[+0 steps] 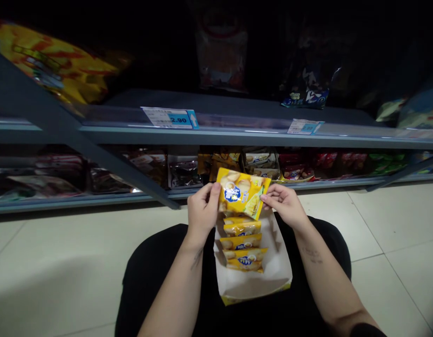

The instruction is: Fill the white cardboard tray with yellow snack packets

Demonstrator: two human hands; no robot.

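A yellow snack packet (241, 193) with a blue logo is stretched between my two hands, above the far end of a carton. My left hand (203, 206) pinches its left edge between thumb and fingers. At its right edge, the thumb and fingertips of my right hand (284, 202) grip the side. The open white carton (253, 285) rests on my lap, with a yellow-green outer edge at the front. Several matching yellow packets (245, 259) stand in a row inside it, leaning. The carton's far end is hidden behind the held packet.
Ahead stands a grey store shelf (237, 136) with price tags (170, 118). Bagged snacks, including a large yellow bag (58, 65), sit on the upper level. Boxes of small packets (261, 161) line the low shelf. Pale floor tiles (406, 234) lie around my black-clothed legs (153, 276).
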